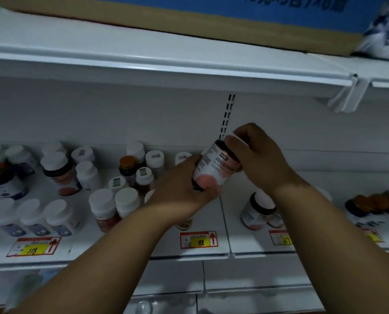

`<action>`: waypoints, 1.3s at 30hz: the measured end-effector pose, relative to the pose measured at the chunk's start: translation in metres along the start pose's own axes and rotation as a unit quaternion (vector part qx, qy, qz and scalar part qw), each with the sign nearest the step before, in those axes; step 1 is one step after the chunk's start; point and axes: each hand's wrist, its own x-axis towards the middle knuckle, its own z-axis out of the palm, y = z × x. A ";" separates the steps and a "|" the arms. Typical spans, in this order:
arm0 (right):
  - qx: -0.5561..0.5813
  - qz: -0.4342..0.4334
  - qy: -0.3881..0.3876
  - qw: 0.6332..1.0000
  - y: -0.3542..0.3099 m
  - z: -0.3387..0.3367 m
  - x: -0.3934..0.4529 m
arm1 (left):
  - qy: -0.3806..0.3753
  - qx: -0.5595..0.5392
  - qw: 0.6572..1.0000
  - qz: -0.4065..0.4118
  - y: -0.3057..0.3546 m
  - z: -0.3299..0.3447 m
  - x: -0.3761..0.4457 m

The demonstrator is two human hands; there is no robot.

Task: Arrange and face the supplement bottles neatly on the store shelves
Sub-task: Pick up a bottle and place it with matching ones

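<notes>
A dark supplement bottle with a white and pink label (pixel 214 168) is held tilted in the air above the white shelf (pixel 245 241). My left hand (pixel 184 189) grips its lower end from below. My right hand (pixel 254 157) is closed over its top, hiding the cap. Several white-capped bottles (pixel 112 200) stand in loose rows on the shelf to the left. A similar pink-label bottle (pixel 257 211) stands on the shelf under my right forearm.
An upper white shelf (pixel 166 62) overhangs the work area, carrying a cardboard box (pixel 211 17). Red and yellow price tags (pixel 199 240) sit along the shelf's front edge. Orange-capped packs (pixel 374 207) lie at the far right. A lower shelf (pixel 234 286) shows beneath.
</notes>
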 end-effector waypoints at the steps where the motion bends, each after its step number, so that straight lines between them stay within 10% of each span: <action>1: -0.014 0.022 0.002 1.000 0.001 -0.008 -0.004 | -0.011 -0.015 1.000 0.005 0.001 0.006 0.001; 10: -0.130 0.093 -0.021 0.987 0.009 -0.070 -0.013 | -0.030 -0.044 0.998 0.027 0.025 0.065 0.007; 15: 0.063 0.082 -0.129 0.986 0.039 -0.097 0.000 | -0.027 -0.110 0.993 -0.020 0.028 0.080 0.023; 27: -0.099 -0.080 -0.194 0.973 0.110 -0.099 0.060 | 0.032 -0.038 0.992 -0.113 0.022 0.146 0.044; 39: -0.211 -0.033 -0.395 0.893 0.152 -0.073 0.062 | 0.001 0.059 0.995 -0.078 0.005 0.172 0.038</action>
